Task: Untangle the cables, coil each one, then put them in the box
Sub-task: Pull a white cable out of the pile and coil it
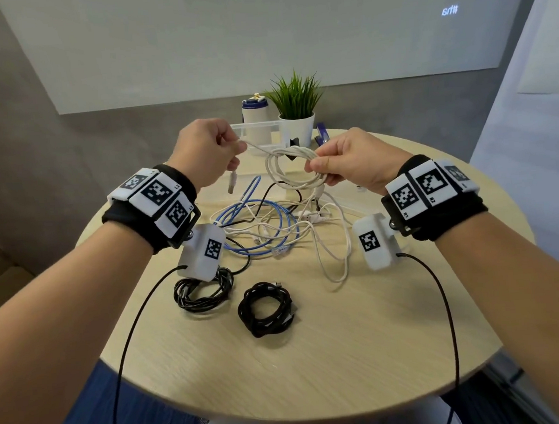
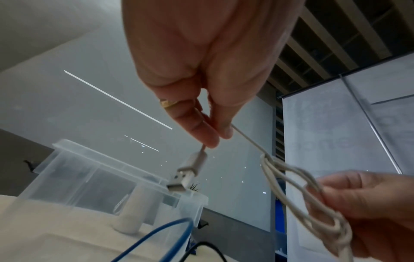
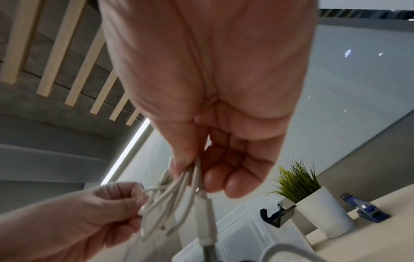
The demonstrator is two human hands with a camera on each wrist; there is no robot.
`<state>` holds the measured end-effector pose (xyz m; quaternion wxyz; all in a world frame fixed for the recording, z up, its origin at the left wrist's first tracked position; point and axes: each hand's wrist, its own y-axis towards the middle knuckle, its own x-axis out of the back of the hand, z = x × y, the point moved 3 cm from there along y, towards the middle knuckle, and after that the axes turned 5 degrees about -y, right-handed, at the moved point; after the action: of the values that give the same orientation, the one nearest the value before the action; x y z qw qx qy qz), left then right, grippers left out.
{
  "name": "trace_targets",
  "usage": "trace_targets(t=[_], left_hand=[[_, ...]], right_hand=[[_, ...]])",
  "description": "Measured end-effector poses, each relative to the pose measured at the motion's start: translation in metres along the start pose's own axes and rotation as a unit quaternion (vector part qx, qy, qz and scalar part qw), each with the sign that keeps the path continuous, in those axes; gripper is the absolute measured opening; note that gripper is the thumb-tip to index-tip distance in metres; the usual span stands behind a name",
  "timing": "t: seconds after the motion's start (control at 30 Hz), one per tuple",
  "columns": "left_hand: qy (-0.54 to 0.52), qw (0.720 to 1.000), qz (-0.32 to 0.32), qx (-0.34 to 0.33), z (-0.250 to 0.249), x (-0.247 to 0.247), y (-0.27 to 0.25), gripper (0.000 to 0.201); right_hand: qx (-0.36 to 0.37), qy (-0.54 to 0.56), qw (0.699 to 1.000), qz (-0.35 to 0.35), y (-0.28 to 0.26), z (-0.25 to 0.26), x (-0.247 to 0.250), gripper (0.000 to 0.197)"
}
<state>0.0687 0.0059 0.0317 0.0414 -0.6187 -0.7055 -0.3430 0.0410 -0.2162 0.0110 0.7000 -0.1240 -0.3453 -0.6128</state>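
Note:
Both hands hold one white cable above the round table (image 1: 315, 368). My right hand (image 1: 326, 168) (image 3: 201, 177) pinches the white coil (image 1: 293, 169) (image 2: 298, 193) (image 3: 177, 196) of several loops. My left hand (image 1: 231, 152) (image 2: 215, 134) pinches the free end, pulled taut from the coil, with its USB plug (image 1: 232, 183) (image 2: 186, 174) dangling below. A tangle of blue cable (image 1: 259, 226), white cables (image 1: 326, 245) and a thin black one lies under the hands. Two coiled black cables (image 1: 204, 291) (image 1: 266, 307) lie nearer me. The clear box (image 1: 259, 137) (image 2: 107, 179) stands behind.
A white cup with a blue lid (image 1: 255, 117), a potted plant (image 1: 297, 111) (image 3: 313, 200), a black binder clip (image 3: 277, 216) and a blue clip (image 1: 321, 134) (image 3: 367, 211) stand at the far edge. Black sensor leads hang from both wrists over the near table edge.

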Motion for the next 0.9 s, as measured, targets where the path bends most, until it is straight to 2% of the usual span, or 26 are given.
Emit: trace_targets(t=[0.17,0.3,0.47,0.63,0.8,0.9], left_hand=[[0.003,0.995,0.078,0.057,0.018,-0.018,-0.012,0.019],[-0.027,0.991,0.111,0.070,0.019,-0.033,-0.023,0.020],[-0.147,0.984,0.038,0.091,0.018,-0.030,-0.022,0.022],[-0.293,0.953,-0.029,0.070,0.008,-0.026,-0.022,0.022],[-0.407,0.908,-0.014,0.101,0.004,-0.034,-0.026,0.017],[-0.449,0.884,0.009,0.132,0.002,-0.037,-0.029,0.014]], right_hand=[[0.016,0.132,0.990,-0.049,0.000,0.002,-0.003,0.010],[0.009,0.174,0.982,-0.069,0.003,0.004,-0.006,0.013],[0.003,0.162,0.984,-0.072,0.003,0.001,-0.004,0.014],[-0.006,0.144,0.988,-0.055,0.003,0.001,-0.007,0.017],[-0.010,0.145,0.989,-0.037,0.003,0.005,-0.011,0.017],[-0.015,0.146,0.988,-0.051,0.004,0.002,-0.014,0.017]])
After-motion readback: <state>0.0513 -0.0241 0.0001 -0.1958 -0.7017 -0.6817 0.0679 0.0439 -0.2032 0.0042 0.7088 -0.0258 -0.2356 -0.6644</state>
